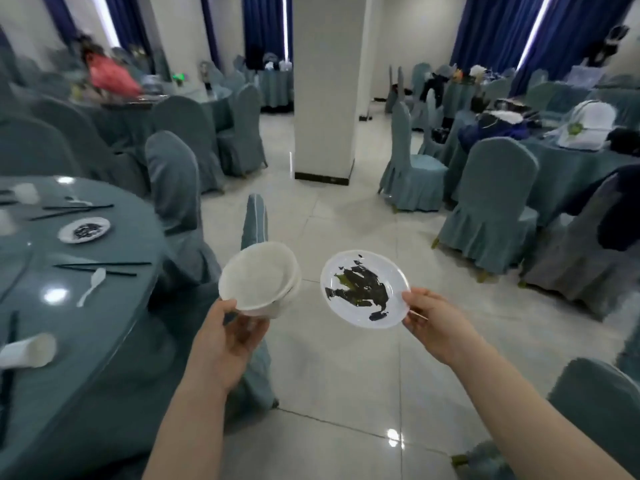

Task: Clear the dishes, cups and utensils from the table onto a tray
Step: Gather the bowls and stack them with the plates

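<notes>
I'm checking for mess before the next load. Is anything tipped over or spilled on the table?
Yes: a white paper cup lies on its side near the table's front edge, its mouth facing right. No spill shows around it.

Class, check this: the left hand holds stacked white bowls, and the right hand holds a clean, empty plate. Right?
Not quite. The head view shows the plate in the right hand smeared with dark leftovers. The left hand does hold the stacked white bowls.

stacked white bowls [259,279] tilted, beside a dark-smeared clear plate [363,289], both aloft
</notes>
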`<control>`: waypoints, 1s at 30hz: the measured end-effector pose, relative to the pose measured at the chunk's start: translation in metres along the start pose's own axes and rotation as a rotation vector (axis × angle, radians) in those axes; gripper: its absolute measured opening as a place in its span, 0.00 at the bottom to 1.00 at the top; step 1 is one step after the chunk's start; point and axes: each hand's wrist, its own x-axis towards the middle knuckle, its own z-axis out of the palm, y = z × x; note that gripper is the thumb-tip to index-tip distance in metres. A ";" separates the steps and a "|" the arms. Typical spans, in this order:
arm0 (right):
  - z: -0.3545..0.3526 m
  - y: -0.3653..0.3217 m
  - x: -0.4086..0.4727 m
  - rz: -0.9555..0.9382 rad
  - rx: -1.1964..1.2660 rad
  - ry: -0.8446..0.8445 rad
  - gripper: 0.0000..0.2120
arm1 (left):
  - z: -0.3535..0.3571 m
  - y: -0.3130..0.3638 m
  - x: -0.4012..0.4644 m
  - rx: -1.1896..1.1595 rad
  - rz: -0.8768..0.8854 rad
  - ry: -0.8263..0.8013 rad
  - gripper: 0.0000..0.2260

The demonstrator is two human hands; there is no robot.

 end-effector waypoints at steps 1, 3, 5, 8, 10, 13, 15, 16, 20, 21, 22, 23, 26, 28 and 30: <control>0.008 -0.011 0.028 0.016 -0.015 -0.044 0.04 | 0.006 0.002 0.014 -0.020 0.026 0.028 0.09; 0.031 -0.031 0.082 0.037 -0.055 -0.135 0.03 | 0.015 0.008 0.042 -0.049 0.088 0.081 0.09; 0.063 -0.047 0.130 0.059 -0.096 -0.207 0.03 | 0.020 0.019 0.068 -0.065 0.147 0.134 0.09; 0.116 -0.060 0.193 0.111 -0.124 -0.312 0.03 | 0.020 0.037 0.110 -0.094 0.232 0.207 0.09; 0.152 -0.066 0.231 0.128 -0.151 -0.374 0.03 | 0.020 0.051 0.145 -0.144 0.280 0.267 0.09; 0.201 -0.077 0.284 0.133 -0.189 -0.415 0.03 | 0.025 0.077 0.199 -0.160 0.299 0.330 0.09; 0.231 -0.087 0.318 0.136 -0.199 -0.442 0.03 | 0.032 0.094 0.235 -0.161 0.312 0.361 0.08; 0.246 -0.094 0.334 0.134 -0.217 -0.460 0.03 | 0.036 0.102 0.251 -0.159 0.322 0.376 0.07; 0.299 -0.117 0.401 0.143 -0.252 -0.501 0.02 | 0.046 0.131 0.311 -0.158 0.359 0.433 0.08; 0.312 -0.121 0.418 0.154 -0.258 -0.516 0.02 | 0.047 0.137 0.325 -0.156 0.366 0.447 0.08; 0.326 -0.126 0.436 0.159 -0.271 -0.539 0.01 | 0.049 0.142 0.340 -0.153 0.373 0.458 0.08; 0.342 -0.131 0.454 0.159 -0.288 -0.571 0.01 | 0.050 0.147 0.357 -0.153 0.383 0.472 0.08; 0.394 -0.145 0.514 0.147 -0.321 -0.678 0.02 | 0.053 0.159 0.410 -0.175 0.431 0.555 0.08; 0.427 -0.151 0.556 0.167 -0.347 -0.742 0.02 | 0.056 0.162 0.443 -0.187 0.485 0.611 0.08; 0.455 -0.155 0.595 0.210 -0.399 -0.805 0.04 | 0.062 0.162 0.470 -0.226 0.525 0.696 0.07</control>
